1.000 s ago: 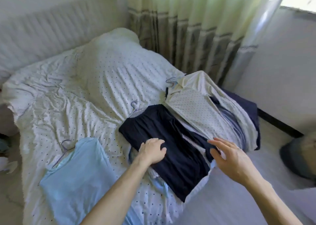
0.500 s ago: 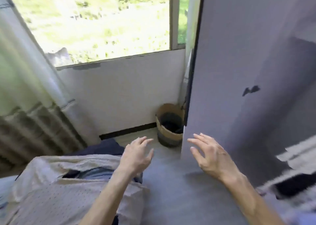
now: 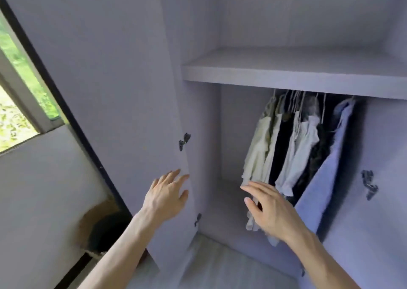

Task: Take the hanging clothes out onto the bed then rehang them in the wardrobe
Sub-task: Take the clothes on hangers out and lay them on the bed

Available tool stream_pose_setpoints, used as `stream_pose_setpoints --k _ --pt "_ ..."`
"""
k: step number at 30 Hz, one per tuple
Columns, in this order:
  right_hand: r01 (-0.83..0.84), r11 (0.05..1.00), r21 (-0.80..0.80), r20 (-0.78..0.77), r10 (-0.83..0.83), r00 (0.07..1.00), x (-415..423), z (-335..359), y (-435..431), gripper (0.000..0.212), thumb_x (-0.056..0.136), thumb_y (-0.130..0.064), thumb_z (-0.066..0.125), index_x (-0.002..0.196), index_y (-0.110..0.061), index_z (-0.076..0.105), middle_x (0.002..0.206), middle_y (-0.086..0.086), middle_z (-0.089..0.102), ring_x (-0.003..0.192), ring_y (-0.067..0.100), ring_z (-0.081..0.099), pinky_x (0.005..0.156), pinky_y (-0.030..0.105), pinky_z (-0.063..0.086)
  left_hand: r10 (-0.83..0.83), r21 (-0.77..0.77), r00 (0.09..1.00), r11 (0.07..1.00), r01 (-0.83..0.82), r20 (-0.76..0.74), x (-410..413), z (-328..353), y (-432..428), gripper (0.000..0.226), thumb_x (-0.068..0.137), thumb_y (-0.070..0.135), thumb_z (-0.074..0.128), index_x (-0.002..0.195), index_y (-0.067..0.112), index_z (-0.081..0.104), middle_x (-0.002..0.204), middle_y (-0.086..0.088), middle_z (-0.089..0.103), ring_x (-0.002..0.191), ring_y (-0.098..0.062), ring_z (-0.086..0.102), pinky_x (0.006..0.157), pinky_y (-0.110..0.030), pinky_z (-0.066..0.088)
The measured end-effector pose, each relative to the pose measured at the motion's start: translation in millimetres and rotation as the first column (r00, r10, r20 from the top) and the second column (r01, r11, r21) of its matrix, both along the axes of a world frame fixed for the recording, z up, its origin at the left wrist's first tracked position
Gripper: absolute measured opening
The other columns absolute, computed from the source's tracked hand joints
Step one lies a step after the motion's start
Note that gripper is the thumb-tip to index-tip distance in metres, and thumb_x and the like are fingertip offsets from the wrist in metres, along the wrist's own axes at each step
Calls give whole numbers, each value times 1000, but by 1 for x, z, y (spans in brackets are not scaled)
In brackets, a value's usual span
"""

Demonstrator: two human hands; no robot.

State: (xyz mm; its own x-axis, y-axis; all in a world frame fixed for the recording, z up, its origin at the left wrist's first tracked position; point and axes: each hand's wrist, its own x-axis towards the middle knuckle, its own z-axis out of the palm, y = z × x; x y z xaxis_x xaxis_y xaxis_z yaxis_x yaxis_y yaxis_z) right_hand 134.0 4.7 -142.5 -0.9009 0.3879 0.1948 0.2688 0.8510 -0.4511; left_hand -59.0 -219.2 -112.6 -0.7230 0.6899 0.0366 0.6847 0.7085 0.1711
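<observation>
An open grey wardrobe fills the view. Several garments hang on hangers under its shelf: cream and white tops, a dark piece between them, and a light blue shirt on the right. My left hand is raised with fingers spread in front of the edge of the open left door, holding nothing. My right hand reaches toward the lower hems of the cream tops, fingers straight, empty. The bed is out of view.
A window and white wall are at the left. A woven basket stands on the floor behind the left door. The right door stands open beside the blue shirt. The wardrobe's left half holds no clothes.
My view has swung from the bed with laid-out clothes, past the window, to the open wardrobe. Both hands left the clothes on the bed and are now raised, empty, toward the wardrobe.
</observation>
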Motion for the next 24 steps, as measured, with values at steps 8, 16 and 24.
stream_pose_setpoints --k 8,16,24 --pt "192 980 46 63 -195 979 -12 20 50 42 102 -43 42 144 -38 45 154 -18 36 145 2 22 115 23 26 -199 43 967 977 209 -161 -72 56 106 56 101 36 45 154 33 29 165 -2 14 152 -20 13 121 -45 17" --pt "268 955 -125 120 -254 960 -98 38 141 67 101 -47 41 157 -26 10 162 -7 20 144 14 31 109 35 39 -176 175 902 949 262 -394 -140 98 216 72 101 51 39 158 39 -4 166 1 -19 154 -23 -6 121 -54 7" --pt "392 851 -349 205 -339 918 -204 25 242 81 99 -47 45 158 -19 -2 160 10 26 131 30 50 102 38 47 -124 227 900 945 235 -417 -193 110 320 69 102 58 20 152 40 -24 162 6 -30 150 -16 -24 123 -56 -3"
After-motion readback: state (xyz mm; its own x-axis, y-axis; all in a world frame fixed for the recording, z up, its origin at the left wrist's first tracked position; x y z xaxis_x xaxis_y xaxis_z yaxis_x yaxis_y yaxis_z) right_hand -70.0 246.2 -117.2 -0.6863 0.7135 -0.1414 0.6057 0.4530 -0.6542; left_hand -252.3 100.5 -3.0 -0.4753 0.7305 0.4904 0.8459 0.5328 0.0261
